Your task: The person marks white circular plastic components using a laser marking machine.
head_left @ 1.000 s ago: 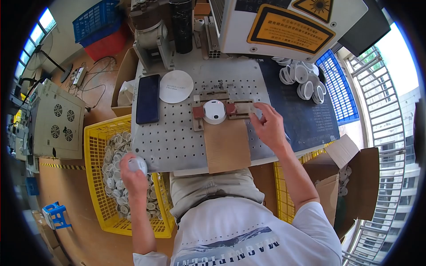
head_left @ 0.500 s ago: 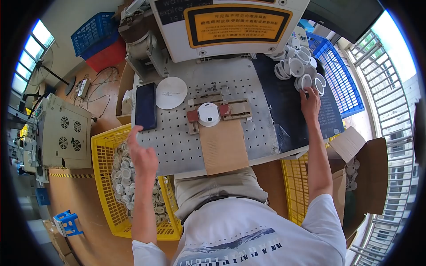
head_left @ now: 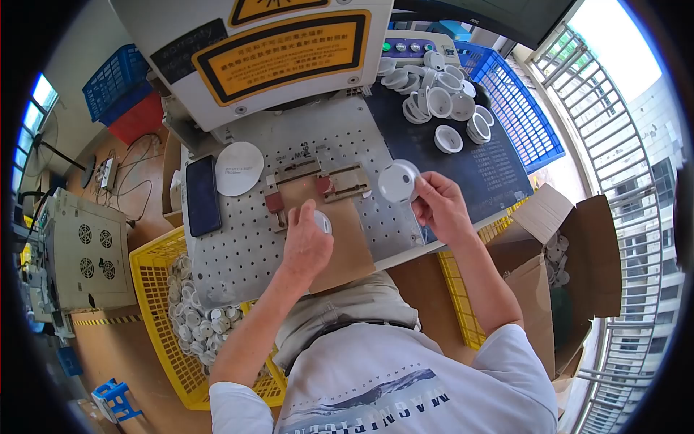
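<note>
My left hand is closed on a round white part, mostly covered by its fingers, just in front of the metal fixture. Between its reddish pads the fixture holds no part. My right hand pinches another white disc by its right edge, above the perforated plate to the right of the fixture. A cardboard strip runs from the fixture to the table's front edge. White rings and discs are piled on the dark mat at the back right.
A phone and a white round plate lie left of the fixture. The machine housing overhangs the back. A yellow basket of white parts stands lower left, a blue basket right, an open carton lower right.
My right hand has come from the pile to beside the fixture with a disc. My left hand has moved right and taken the white part out of the fixture. The view has shifted.
</note>
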Available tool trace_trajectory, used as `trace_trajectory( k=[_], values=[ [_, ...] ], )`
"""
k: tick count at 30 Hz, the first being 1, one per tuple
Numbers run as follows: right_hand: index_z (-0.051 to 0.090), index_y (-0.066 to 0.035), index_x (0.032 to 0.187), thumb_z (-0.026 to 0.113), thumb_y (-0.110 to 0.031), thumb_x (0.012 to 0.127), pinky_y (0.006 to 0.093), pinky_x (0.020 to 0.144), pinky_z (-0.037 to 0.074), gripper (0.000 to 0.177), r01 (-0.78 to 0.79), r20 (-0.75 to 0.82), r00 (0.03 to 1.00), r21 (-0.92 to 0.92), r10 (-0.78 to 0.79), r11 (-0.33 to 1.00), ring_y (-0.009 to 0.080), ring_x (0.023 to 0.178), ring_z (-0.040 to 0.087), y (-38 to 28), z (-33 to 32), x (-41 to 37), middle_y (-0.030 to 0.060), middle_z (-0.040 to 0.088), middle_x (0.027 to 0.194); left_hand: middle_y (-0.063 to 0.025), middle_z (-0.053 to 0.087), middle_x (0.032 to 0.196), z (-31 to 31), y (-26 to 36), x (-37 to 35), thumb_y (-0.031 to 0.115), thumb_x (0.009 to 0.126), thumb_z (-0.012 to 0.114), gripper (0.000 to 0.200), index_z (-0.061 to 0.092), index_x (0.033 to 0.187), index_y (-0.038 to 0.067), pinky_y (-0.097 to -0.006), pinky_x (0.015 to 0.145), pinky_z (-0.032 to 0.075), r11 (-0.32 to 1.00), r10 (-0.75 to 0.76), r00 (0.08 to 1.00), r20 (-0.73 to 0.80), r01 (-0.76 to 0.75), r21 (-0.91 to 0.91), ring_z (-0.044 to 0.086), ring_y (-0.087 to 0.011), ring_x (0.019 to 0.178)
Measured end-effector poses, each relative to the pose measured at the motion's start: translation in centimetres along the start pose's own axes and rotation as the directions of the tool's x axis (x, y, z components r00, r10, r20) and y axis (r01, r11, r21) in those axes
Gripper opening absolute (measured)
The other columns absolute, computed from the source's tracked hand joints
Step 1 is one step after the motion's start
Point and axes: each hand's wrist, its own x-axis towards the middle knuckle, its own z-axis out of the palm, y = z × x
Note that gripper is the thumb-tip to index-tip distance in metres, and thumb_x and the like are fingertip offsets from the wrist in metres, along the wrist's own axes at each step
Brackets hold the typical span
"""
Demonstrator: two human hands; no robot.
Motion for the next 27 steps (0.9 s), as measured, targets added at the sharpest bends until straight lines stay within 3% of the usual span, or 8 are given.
trace_trajectory(
  k=[7,10,12,15,18,21,25,27],
  values=[
    [0.061,0.002,0.104,0.055,-0.021,0.102,0.0215,0.047,0.042,0.023,-0.262,0.32,0.903,-0.12,0.287,0.958,0.0057,0.055,0.054,4.7,7.0,0.9,0.001,0.058,0.073,-0.0265,0.048,0.121,-3.1,-3.8,-7.6,-0.009,0.057,0.062,0.017,0.062,0.074,-0.009,-0.0505,0.091,0.044,0.969,-0.249,0.952,-0.177,0.245,-0.043,0.048,-0.0452,0.105],
    [0.061,0.0,0.113,0.06,-0.02,0.098,0.0224,0.05,0.045,0.026,-0.101,0.203,0.955,-0.465,0.217,0.879,0.0085,0.056,0.054,2.9,8.6,0.4,0.0052,0.065,0.092,-0.0263,0.048,0.123,-3.4,-4.5,-9.1,-0.009,0.058,0.063,0.018,0.063,0.075,-0.01,-0.0496,0.091,0.045,0.939,-0.343,0.915,-0.215,0.331,-0.089,0.049,-0.0453,0.104],
    [0.056,-0.001,0.126,0.066,-0.014,0.089,0.0276,0.06,0.051,0.04,0.425,0.376,0.905,-0.79,-0.2,0.441,0.0139,0.061,0.057,1.2,9.1,-0.5,0.0115,0.063,0.119,-0.0264,0.048,0.124,-3.4,-4.7,-9.4,-0.009,0.058,0.064,0.017,0.063,0.075,-0.01,-0.0494,0.09,0.045,0.93,-0.368,0.898,-0.242,0.355,-0.095,0.049,-0.0454,0.104],
    [0.052,-0.005,0.133,0.069,-0.012,0.082,0.0356,0.071,0.054,0.054,0.525,0.597,0.802,-0.727,0.029,0.442,0.0239,0.073,0.064,0.3,9.3,-0.3,0.014,0.053,0.136,-0.0257,0.048,0.126,-3.4,-4.3,-9.3,-0.008,0.059,0.065,0.018,0.064,0.077,-0.01,-0.0486,0.091,0.045,0.927,-0.374,0.904,-0.207,0.365,-0.083,0.049,-0.0456,0.106],
    [0.048,-0.01,0.137,0.071,-0.015,0.081,0.0418,0.076,0.055,0.06,0.677,0.701,0.713,-0.684,-0.012,0.27,0.0316,0.086,0.067,2.1,9.5,0.6,0.015,0.048,0.142,-0.0252,0.048,0.127,-2.8,-4.6,-9.5,-0.008,0.06,0.066,0.016,0.065,0.075,-0.008,-0.048,0.091,0.045,0.916,-0.402,0.888,-0.225,0.39,-0.097,0.049,-0.0456,0.107],
    [0.048,-0.009,0.134,0.074,-0.019,0.079,0.0469,0.076,0.054,0.062,0.578,0.584,0.811,-0.808,0.023,0.115,0.0373,0.088,0.067,1.8,10.7,-0.1,0.015,0.045,0.144,-0.0251,0.048,0.126,-3.3,-4.4,-9.5,-0.008,0.06,0.066,0.013,0.066,0.073,-0.008,-0.0477,0.091,0.045,0.925,-0.379,0.901,-0.213,0.377,-0.053,0.049,-0.0448,0.107],
    [0.048,-0.011,0.137,0.074,-0.018,0.079,0.0447,0.08,0.054,0.064,0.581,0.585,0.809,-0.811,0.062,0.076,0.036,0.095,0.066,0.1,12.0,-0.5,0.013,0.045,0.145,-0.0263,0.047,0.127,-3.4,-4.5,-9.5,-0.005,0.06,0.067,0.007,0.066,0.066,-0.006,-0.048,0.091,0.044,0.923,-0.384,0.9,-0.204,0.376,-0.077,0.049,-0.0441,0.107],
    [0.051,-0.008,0.131,0.074,-0.018,0.079,0.0444,0.079,0.054,0.058,0.697,0.726,0.685,-0.677,0.06,0.238,0.0356,0.092,0.066,0.9,12.2,0.5,0.0135,0.049,0.139,-0.0265,0.047,0.127,-3.4,-4.4,-9.3,-0.004,0.06,0.068,0.006,0.066,0.065,-0.006,-0.0479,0.092,0.044,0.937,-0.349,0.915,-0.203,0.346,-0.052,0.049,-0.0438,0.107]
  ],
)
